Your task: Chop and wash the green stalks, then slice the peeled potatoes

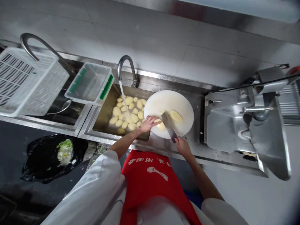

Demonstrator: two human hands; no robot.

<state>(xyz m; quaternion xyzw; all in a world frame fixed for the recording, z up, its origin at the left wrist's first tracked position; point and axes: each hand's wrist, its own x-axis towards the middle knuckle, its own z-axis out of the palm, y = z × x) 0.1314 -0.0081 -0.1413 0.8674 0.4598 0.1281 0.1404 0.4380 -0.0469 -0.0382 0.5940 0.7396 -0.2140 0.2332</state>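
On a round white cutting board, a peeled potato piece lies under the fingers of my left hand, which are closed against it. My right hand is wrapped round the handle of a cleaver. Its blade stands on the board just right of that piece. Another pale potato piece lies right of the blade. Left of the board, several peeled potatoes sit in water in a sink, under a stream from the faucet.
A clear container with green handles and a white basket stand left of the sink. A metal slicing machine is at the right. On the floor at left, a black bag holds green and white scraps.
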